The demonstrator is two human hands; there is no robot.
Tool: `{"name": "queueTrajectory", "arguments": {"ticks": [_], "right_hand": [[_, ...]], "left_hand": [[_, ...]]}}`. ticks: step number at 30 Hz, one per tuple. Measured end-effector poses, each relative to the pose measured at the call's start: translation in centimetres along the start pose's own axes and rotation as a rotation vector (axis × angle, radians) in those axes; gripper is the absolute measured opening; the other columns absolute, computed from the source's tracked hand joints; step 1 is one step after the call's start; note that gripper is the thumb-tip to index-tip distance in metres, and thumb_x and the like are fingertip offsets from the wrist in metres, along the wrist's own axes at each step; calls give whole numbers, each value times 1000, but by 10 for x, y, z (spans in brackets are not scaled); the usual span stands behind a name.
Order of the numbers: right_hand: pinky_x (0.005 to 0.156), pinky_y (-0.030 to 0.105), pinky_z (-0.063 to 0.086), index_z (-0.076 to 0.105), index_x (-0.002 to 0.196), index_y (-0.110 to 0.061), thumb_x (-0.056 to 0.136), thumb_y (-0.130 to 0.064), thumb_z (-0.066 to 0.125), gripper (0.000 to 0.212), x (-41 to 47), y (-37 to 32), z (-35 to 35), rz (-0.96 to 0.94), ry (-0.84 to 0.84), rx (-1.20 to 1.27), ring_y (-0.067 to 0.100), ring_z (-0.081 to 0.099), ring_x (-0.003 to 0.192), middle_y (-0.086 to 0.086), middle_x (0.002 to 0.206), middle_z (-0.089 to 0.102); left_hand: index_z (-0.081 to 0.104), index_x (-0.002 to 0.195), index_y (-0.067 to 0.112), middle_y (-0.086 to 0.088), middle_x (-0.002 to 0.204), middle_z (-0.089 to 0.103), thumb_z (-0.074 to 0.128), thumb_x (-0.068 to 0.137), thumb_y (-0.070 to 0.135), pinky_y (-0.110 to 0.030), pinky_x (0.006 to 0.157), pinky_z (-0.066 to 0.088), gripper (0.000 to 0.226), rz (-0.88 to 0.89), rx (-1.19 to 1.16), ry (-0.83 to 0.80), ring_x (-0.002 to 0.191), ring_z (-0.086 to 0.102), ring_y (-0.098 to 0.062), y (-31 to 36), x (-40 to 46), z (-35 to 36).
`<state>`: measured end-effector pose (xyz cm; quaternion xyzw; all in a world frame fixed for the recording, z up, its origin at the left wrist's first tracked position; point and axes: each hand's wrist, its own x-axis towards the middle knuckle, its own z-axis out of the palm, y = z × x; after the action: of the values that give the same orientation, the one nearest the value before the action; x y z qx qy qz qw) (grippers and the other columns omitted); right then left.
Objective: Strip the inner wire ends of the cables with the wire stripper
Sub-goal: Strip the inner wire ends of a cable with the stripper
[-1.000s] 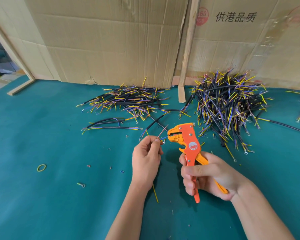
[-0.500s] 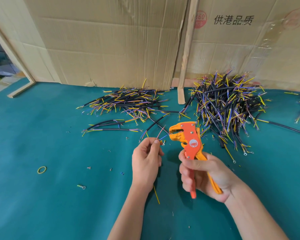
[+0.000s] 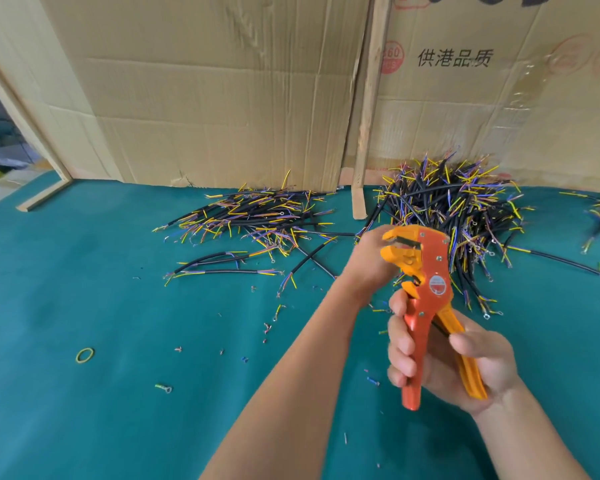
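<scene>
Right hand (image 3: 454, 362) has its fingers curled round the two handles of the wire stripper (image 3: 426, 296), a chunky orange plastic tool with a paler yellow-orange jaw piece and a round sticker near the pivot. It's held upright above the bench (image 3: 84, 427), head pointing up and left. The left hand (image 3: 373, 258) is reached forward just behind the stripper's head, fingers bunched, but it's blurry and partly hidden, so I can't tell if it's got a cable.

The cables are short black-sheathed lengths with thin yellow, blue and purple inner wires fanning out of the ends. A flatter heap (image 3: 257, 216) lies left of a rough wooden stick (image 3: 368, 109), a bigger spiky pile (image 3: 465, 209) right of it. The bench cover looks like teal felt, dotted with tiny insulation scraps, plus a yellow-green rubber band (image 3: 85, 355). Creased corrugated cardboard (image 3: 205, 98) stands behind.
</scene>
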<state>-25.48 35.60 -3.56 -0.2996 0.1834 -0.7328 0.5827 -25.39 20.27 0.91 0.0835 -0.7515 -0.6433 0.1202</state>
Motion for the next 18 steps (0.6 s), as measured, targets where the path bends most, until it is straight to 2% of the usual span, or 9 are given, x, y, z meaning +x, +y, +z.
{"name": "queueTrajectory", "arguments": {"ticks": [2,4,5,7,10,12,13,16,18], "right_hand": [[89,52,47,43,134,0,92,-6,66,48,1,0,-4,-16,82,10,39,60,94,26,106,56],[88,51,50,50,132,-2,88,-8,72,50,3,2,-7,-30,169,-3,38,61,91,24,104,58],[86,51,52,55,129,-2,84,-9,76,50,5,3,-9,-41,207,-18,37,61,89,23,103,59],[84,51,53,61,125,-2,77,-10,83,53,7,6,-11,-63,291,-54,37,62,86,23,100,60],[83,52,54,62,123,-2,72,-10,86,57,10,10,-10,-63,358,-85,39,61,84,25,99,60],[83,53,54,61,123,-1,73,-10,85,56,9,10,-9,-49,363,-94,39,61,85,25,100,59],[83,53,54,61,124,-1,74,-10,85,56,9,10,-8,-38,357,-104,39,61,85,26,101,59],[83,52,54,61,127,3,74,-13,85,60,9,11,-5,-16,344,-127,39,63,85,30,115,63],[85,51,55,56,134,5,76,-14,83,67,10,12,-4,-18,337,-142,38,64,87,32,135,58]], "left_hand": [[70,108,12,-8,108,72,59,88,13,-36,88,51,22,-41,476,214,104,64,-27,-10,12,-20],[66,118,17,-10,122,66,56,89,12,-40,92,49,31,-217,815,449,117,56,-33,-27,12,-51],[63,121,15,-12,125,62,56,89,12,-41,93,48,33,-313,964,474,120,53,-35,-36,7,-65],[61,120,12,-13,126,60,59,92,17,-43,91,49,29,-429,1102,453,121,53,-36,-54,-1,-84],[66,113,13,-14,116,65,63,93,17,-40,81,50,21,-404,1112,465,110,61,-37,-62,-6,-93],[72,105,15,-14,106,69,67,90,20,-38,80,50,16,-361,1005,513,103,64,-37,-55,-7,-99],[74,100,16,-12,98,71,70,88,22,-36,79,50,14,-325,874,549,97,65,-34,-50,-9,-102],[72,90,11,0,71,67,79,86,20,-29,64,55,12,-160,203,551,67,64,-16,-38,-28,-97],[63,82,8,-2,66,65,76,88,13,-23,55,54,16,-76,-173,511,58,63,-12,-36,-43,-82]]}}
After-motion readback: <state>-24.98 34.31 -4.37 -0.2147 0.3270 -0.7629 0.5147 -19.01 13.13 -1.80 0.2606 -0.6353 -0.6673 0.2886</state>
